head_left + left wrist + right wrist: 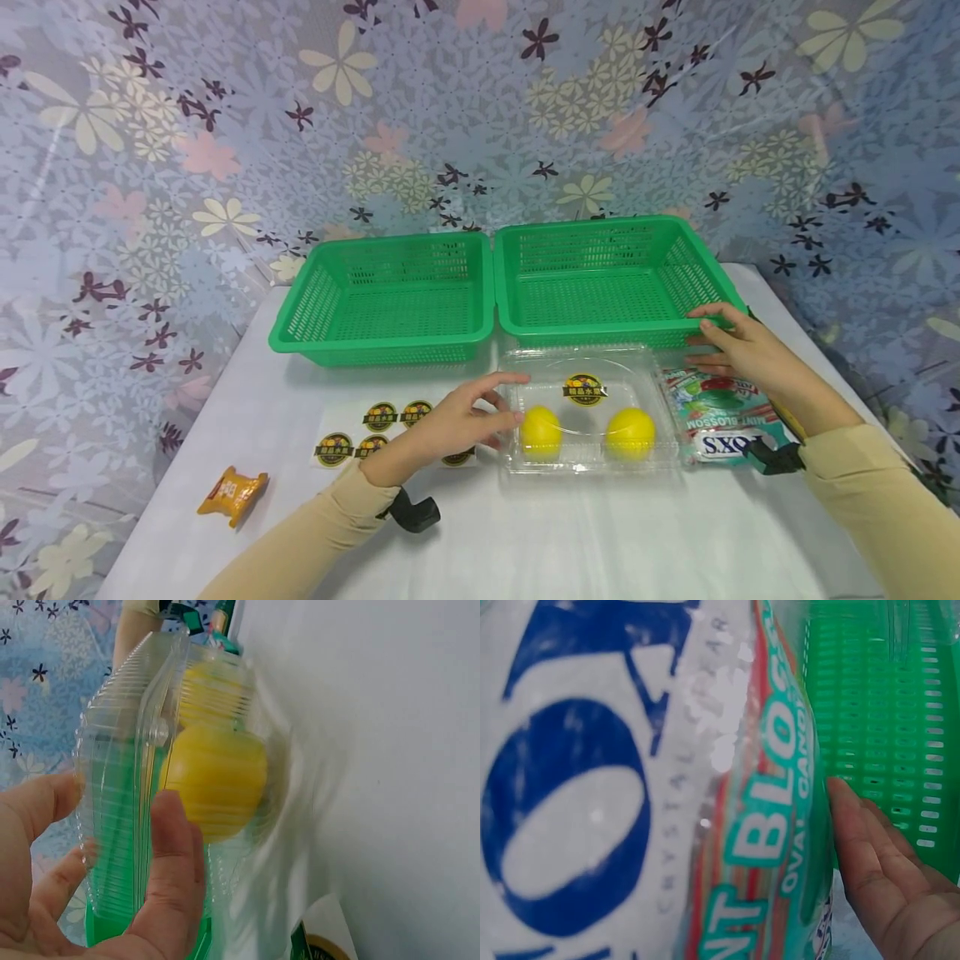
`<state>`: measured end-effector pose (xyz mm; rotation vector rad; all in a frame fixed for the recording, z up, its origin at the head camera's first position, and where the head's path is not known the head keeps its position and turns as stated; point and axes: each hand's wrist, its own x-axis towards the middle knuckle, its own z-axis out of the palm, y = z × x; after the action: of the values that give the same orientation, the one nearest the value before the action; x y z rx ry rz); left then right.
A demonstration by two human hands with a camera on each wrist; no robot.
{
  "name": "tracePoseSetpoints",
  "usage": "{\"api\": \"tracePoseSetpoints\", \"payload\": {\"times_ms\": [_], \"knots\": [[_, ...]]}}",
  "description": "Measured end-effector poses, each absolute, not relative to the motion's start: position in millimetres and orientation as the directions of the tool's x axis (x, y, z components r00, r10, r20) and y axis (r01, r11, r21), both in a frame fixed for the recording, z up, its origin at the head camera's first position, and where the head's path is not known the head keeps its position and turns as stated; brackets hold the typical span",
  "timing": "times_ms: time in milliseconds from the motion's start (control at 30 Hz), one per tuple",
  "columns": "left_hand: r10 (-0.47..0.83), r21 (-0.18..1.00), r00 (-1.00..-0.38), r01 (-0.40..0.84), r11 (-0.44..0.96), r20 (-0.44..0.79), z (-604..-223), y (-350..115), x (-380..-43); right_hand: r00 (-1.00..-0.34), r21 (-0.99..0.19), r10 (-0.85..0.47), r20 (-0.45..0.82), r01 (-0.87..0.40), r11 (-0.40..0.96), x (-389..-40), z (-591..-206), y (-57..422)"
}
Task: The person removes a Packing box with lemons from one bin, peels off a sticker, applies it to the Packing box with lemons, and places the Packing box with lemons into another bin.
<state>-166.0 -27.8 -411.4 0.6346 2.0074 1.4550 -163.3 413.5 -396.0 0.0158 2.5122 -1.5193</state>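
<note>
A clear plastic clamshell box lies closed on the table, with two yellow round fruits inside and a round black fruit sticker on its lid. At the box's left side is my left hand, its thumb and fingers spread and loosely bent at the wall. The left wrist view shows the fingertips beside the box, close to a yellow fruit. My right hand hovers above a mint candy bag, fingers extended near the right basket's front corner. Nothing is held in it.
Two green perforated baskets, the left one and the right one, stand side by side behind the box. A sheet of round stickers lies partly under the left forearm. A small orange-wrapped snack is at the table's left.
</note>
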Motion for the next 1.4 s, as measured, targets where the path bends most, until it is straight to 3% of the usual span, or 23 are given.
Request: {"api": "tracePoseSetpoints", "payload": {"times_ms": [533, 1400], "knots": [[0.601, 0.963, -0.774, -0.042, 0.266, -0.199, -412, -24, -164, -0.985, -0.885, -0.067, -0.157, 0.11, 0.452, -162, -399, 409], [0.666, 0.96, -0.721, 0.003, 0.281, -0.193, -353, -38, -162, -0.986, -0.913, -0.1, -0.136, 0.086, 0.399, -162, -400, 411]]}}
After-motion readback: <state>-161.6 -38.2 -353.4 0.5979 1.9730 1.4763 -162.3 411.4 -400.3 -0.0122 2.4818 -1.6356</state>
